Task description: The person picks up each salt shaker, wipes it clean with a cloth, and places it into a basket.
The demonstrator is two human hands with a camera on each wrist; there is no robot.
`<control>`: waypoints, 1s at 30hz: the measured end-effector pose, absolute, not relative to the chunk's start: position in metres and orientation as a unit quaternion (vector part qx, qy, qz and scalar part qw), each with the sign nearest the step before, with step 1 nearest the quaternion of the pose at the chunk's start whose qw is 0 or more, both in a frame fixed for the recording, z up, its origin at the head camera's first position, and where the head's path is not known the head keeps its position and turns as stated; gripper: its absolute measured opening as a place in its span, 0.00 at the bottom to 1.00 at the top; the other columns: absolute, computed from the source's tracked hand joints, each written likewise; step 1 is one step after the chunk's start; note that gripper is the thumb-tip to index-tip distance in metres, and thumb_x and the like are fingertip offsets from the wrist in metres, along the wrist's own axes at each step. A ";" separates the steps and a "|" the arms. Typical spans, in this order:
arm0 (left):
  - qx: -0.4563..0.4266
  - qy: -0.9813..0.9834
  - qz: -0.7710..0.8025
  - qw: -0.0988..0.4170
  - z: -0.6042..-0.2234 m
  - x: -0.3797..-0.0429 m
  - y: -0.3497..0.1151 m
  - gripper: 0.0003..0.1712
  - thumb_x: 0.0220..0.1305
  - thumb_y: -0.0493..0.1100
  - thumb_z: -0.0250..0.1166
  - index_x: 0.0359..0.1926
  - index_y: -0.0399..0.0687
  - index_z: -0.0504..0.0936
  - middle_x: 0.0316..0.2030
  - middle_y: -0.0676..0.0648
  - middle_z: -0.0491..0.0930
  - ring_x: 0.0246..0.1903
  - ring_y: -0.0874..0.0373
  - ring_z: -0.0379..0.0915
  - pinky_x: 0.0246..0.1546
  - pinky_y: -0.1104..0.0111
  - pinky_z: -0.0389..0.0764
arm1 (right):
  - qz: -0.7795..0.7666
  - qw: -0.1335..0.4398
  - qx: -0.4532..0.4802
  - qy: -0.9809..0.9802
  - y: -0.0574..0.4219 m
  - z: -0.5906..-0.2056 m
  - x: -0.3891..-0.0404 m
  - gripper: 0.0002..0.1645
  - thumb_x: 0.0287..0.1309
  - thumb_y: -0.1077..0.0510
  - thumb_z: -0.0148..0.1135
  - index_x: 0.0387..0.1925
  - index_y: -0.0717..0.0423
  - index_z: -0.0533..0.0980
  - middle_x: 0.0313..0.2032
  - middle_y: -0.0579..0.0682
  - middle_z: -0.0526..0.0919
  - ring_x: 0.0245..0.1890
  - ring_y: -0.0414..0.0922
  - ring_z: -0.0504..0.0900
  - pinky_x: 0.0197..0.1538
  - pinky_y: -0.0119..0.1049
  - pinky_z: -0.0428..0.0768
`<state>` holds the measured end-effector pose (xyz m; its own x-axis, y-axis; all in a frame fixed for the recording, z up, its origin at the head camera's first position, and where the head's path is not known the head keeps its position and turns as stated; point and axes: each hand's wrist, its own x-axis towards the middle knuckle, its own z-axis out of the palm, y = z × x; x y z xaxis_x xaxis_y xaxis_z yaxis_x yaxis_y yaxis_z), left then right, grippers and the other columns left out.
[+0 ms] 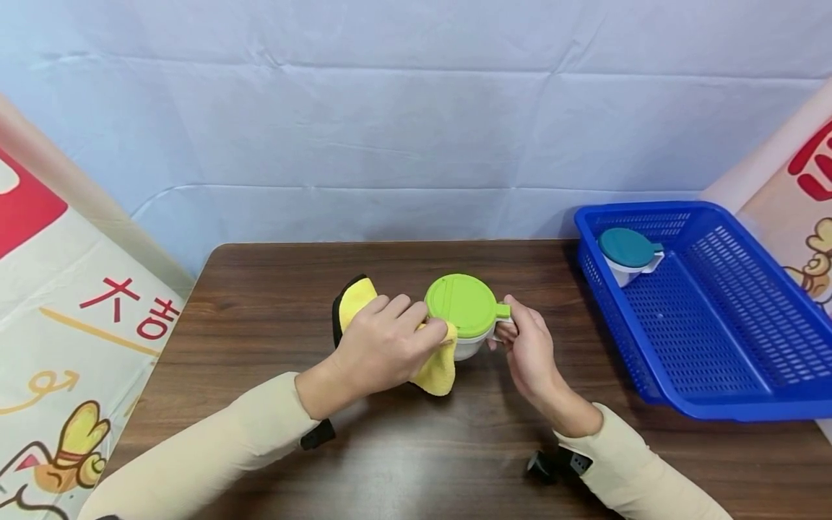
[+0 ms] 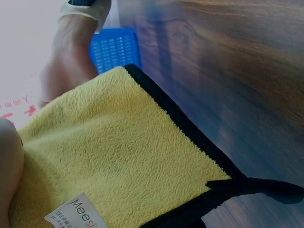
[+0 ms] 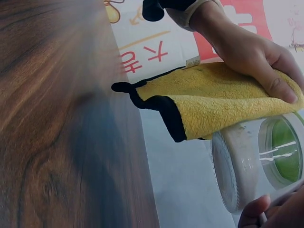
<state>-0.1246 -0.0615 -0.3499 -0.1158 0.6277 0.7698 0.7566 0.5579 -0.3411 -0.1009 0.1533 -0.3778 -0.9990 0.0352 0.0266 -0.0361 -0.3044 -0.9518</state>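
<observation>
My right hand grips the handle of a clear jar with a green lid. Raised off the table, the jar shows its round base in the right wrist view. My left hand holds a yellow cloth with black edging against the jar's left side, its thumb lying along the cloth in the right wrist view. A printed white label is sewn to the cloth, which fills most of the left wrist view and hides the jar there.
On the right of the wooden table stands a blue plastic basket. Inside its back left corner sits a similar jar with a teal lid. A pale cloth backdrop rises behind the table, with printed panels at both sides.
</observation>
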 end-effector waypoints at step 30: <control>-0.447 -0.782 -0.048 0.432 -0.347 -0.146 -0.086 0.21 0.77 0.50 0.55 0.25 0.49 0.69 0.18 0.51 0.60 0.18 0.57 0.53 0.19 0.69 0.56 | 0.805 0.011 0.012 -0.593 0.161 -0.378 -0.099 0.26 0.79 0.59 0.33 0.18 0.52 0.54 0.18 0.47 0.48 0.20 0.46 0.50 0.27 0.31 0.66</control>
<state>-0.1465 -0.0858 -0.3467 -0.2276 0.6572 0.7185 0.7395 0.5967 -0.3116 -0.0986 0.1611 -0.3783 -0.9995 0.0040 0.0316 -0.0313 -0.2957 -0.9548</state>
